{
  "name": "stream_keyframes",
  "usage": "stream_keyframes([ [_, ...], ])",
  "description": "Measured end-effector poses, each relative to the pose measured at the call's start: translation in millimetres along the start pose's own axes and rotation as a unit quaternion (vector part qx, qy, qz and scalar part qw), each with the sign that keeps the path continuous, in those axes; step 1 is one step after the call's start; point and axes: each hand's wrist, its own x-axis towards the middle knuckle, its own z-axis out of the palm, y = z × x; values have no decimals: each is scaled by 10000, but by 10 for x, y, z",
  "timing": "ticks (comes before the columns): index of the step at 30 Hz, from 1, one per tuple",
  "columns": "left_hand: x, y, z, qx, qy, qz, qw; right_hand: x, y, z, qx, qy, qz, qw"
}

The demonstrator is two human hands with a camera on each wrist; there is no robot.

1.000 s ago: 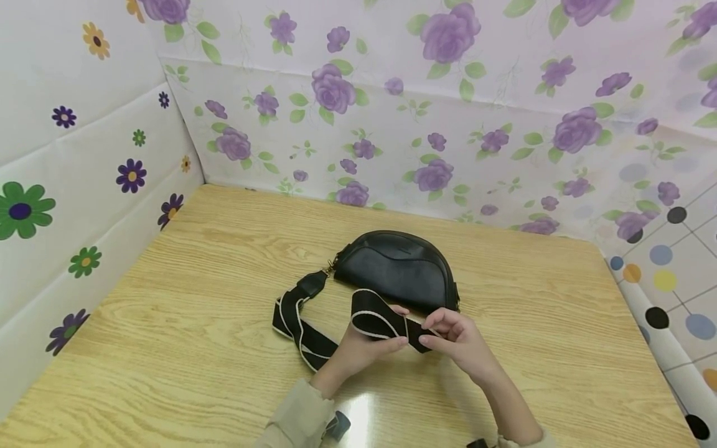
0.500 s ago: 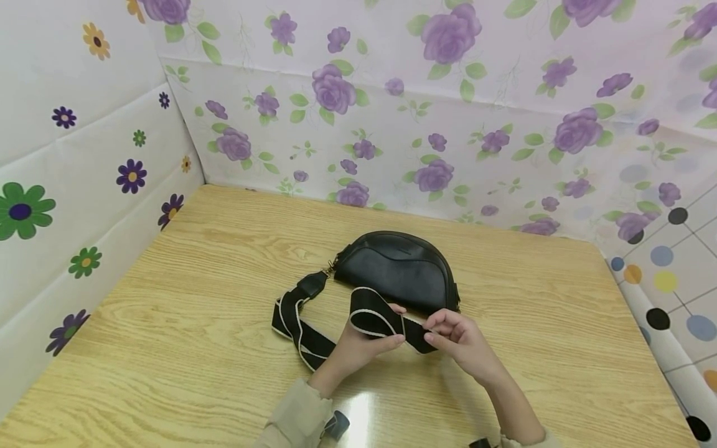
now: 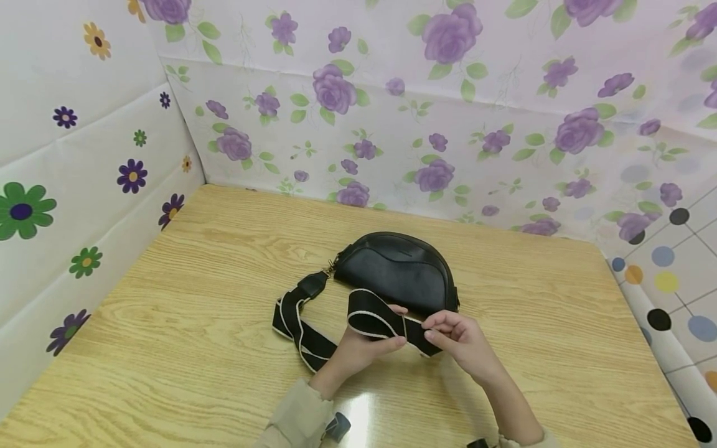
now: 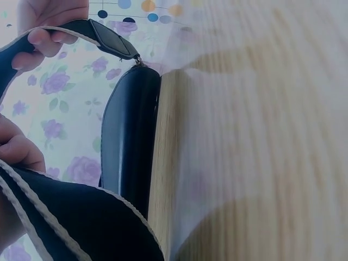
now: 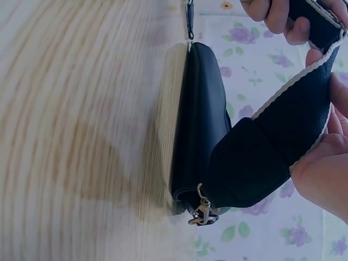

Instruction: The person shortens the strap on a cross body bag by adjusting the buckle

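Observation:
A black half-moon handbag (image 3: 392, 274) lies on the table behind both hands. Its wide black strap (image 3: 313, 339), edged in cream, runs from the bag's left clip round to the hands. My left hand (image 3: 358, 350) grips the strap at a thin metal slider (image 3: 404, 326), thumb in front, with a loop of webbing standing out to its left. Just right of the slider, my right hand (image 3: 462, 341) pinches the strap between thumb and fingers. In the right wrist view, the strap's leather end tab (image 5: 239, 168) hangs by a brass clip (image 5: 202, 209) at the bag's end.
The wood-grain table (image 3: 185, 298) extends on all sides of the bag. Behind it hangs a purple-flowered sheet (image 3: 381, 124); a flowered white panel (image 3: 112, 149) stands at left and a dotted one (image 3: 672, 298) at right.
The strap between the hands has shifted slightly, with a little more of it showing below the right hand. Both hands and the bag stay almost where they were.

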Motion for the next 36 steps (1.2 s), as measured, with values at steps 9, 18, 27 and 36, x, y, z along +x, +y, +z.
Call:
stream_keyframes([
  [9,-1,-38,14,54,-127,113,9998,5,-9,22,42,64,-42,10000],
  [18,-12,-51,28,8,-272,41,9996,13,-33,59,105,44,-173,9998],
  [27,-31,-39,59,-11,-373,-62,9993,17,-68,91,186,-15,-299,9994],
  [36,-24,-48,47,-59,-369,-88,9993,15,-92,131,195,176,-290,9992],
])
